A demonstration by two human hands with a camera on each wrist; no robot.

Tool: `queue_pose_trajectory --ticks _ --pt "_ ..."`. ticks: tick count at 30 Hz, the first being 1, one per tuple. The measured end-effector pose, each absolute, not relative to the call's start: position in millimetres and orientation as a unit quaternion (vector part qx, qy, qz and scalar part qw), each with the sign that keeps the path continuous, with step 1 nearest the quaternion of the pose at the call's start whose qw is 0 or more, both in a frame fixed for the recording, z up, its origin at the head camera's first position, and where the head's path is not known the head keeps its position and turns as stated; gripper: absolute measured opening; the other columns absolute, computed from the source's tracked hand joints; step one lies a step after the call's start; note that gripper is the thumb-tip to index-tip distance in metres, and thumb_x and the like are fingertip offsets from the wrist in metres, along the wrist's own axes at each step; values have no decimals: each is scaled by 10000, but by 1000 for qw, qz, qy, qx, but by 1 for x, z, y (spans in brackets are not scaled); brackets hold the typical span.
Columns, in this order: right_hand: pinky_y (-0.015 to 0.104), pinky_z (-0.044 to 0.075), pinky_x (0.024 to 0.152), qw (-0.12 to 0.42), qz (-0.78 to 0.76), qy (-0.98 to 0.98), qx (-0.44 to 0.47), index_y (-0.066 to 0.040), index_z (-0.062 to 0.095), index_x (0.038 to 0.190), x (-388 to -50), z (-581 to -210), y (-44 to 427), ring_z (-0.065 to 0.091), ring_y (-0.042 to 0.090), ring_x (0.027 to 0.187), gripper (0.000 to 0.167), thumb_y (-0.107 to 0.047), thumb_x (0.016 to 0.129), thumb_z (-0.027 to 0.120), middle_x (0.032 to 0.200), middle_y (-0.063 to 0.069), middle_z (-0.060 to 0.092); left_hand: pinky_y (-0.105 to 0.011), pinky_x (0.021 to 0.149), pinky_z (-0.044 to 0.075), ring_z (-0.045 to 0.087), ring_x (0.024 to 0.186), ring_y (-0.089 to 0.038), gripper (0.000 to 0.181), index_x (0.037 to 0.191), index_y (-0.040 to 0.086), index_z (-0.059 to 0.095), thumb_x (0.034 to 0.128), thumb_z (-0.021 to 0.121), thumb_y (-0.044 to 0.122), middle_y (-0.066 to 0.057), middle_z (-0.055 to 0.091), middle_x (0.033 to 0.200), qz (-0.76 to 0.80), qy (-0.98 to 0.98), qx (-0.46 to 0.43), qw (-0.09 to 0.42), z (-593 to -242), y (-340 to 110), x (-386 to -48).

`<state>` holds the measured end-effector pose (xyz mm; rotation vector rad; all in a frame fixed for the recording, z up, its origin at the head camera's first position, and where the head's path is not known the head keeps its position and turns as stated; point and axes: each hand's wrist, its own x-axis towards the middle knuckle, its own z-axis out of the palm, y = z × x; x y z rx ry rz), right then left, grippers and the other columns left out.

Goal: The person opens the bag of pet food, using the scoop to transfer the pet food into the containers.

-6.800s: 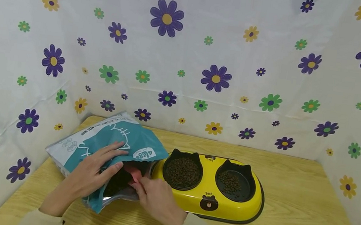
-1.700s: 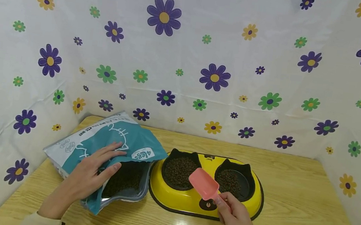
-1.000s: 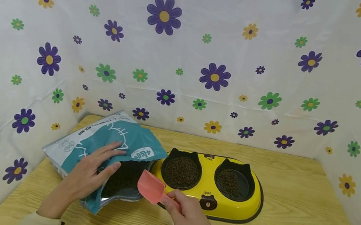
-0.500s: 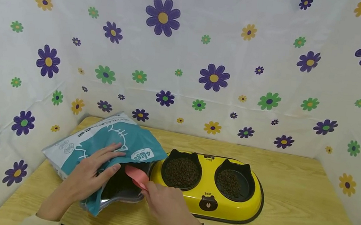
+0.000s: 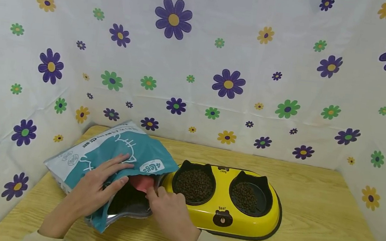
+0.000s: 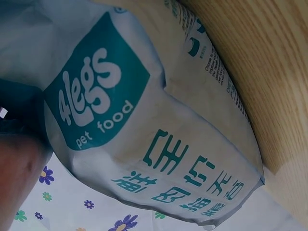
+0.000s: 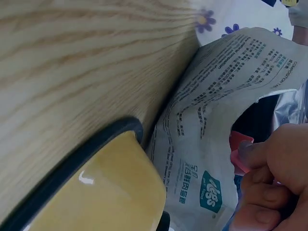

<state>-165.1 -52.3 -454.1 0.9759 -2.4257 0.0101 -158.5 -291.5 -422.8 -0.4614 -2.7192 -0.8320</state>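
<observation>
A teal and white pet food bag (image 5: 153, 152) lies on its side with its mouth facing right. My left hand (image 5: 94, 188) rests across its upper side, fingers extended and thumb at the edge of the mouth. My right hand (image 5: 173, 215) grips the handle of a pink scoop (image 5: 142, 183), whose front end is inside the bag, partly hidden. In the right wrist view the curled fingers (image 7: 262, 192) hold the scoop at the bag's opening. Right of the bag stands a yellow double pet bowl stand (image 5: 200, 216). Kibble (image 5: 193, 185) covers much of its left bowl; a smaller heap lies in the right one.
The stand's black base rim (image 5: 254, 238) sits close against the bag's mouth on the wooden table (image 5: 325, 215). Flower-patterned white cloth (image 5: 201, 46) encloses the back and both sides. The bag's printed face (image 6: 159, 120) fills much of the left wrist view.
From above the bowls, my right hand has moved left and put the scoop into the bag. The right bowl's kibble heap has grown since the earliest frame. My left hand has stayed on the bag.
</observation>
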Motion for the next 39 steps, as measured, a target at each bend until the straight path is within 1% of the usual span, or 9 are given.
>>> queue_pose_trajectory --ticks 2,6,9,13,18,23,33,36,39 --pt "213 337 379 254 15 -899 356 -209 667 1030 -165 -455 -55 503 85 471 128 -331 994 683 733 -64 617 -646 1092 427 440 1470 -368 341 1382 303 624 1043 589 309 -8 468 1598 -287 -935 -160 130 -423 -291 -159" --pt "189 326 386 222 84 -904 355 -200 664 928 -163 -455 -56 516 64 490 149 -327 1006 663 683 -79 604 -643 1091 429 444 1468 -367 339 1381 301 625 1043 588 309 -8 473 1595 -287 -935 -159 132 -422 -291 -158" --pt "150 314 421 161 185 -905 349 -181 641 828 -162 -455 -56 497 28 510 218 -293 1014 650 631 -84 561 -643 1093 429 447 1466 -365 338 1377 303 628 1041 592 311 -6 478 1591 -286 -936 -158 132 -423 -291 -158" --pt "108 286 462 67 343 -881 319 -148 639 787 -163 -457 -54 408 -16 510 245 -230 1018 641 582 -97 463 -642 1089 430 449 1466 -362 336 1374 308 629 1040 593 307 -5 481 1589 -287 -935 -159 133 -423 -292 -158" --pt "144 272 429 -37 486 -832 265 -91 712 873 -164 -458 -53 357 -28 459 228 -231 1029 623 553 -124 412 -647 1086 430 449 1466 -363 335 1375 312 627 1041 590 308 -5 480 1590 -286 -935 -160 134 -423 -292 -158" --pt "163 311 465 -112 562 -792 209 -66 763 966 -165 -457 -52 424 4 519 241 -266 1020 639 613 -90 538 -654 1089 426 444 1469 -366 337 1377 312 624 1042 588 310 -5 474 1594 -287 -935 -160 132 -423 -292 -158" --pt "187 406 603 -175 634 -738 149 -35 794 1039 -165 -458 -50 525 67 714 249 -219 1021 627 868 81 745 -675 1094 414 432 1474 -384 343 1383 298 623 1042 585 319 -19 467 1600 -286 -936 -157 129 -423 -292 -158" --pt "210 377 509 -207 660 -712 121 -32 788 1048 -163 -458 -51 466 90 566 247 -217 1021 626 703 51 664 -681 1094 411 432 1472 -389 340 1381 298 624 1045 579 327 -23 465 1601 -286 -937 -155 125 -423 -292 -158" --pt "210 242 394 -239 685 -682 95 -32 774 1076 -161 -460 -51 284 91 406 251 -225 1025 623 535 -49 434 -684 1091 412 432 1471 -392 338 1380 298 624 1047 576 329 -25 466 1601 -287 -938 -154 123 -423 -291 -158"
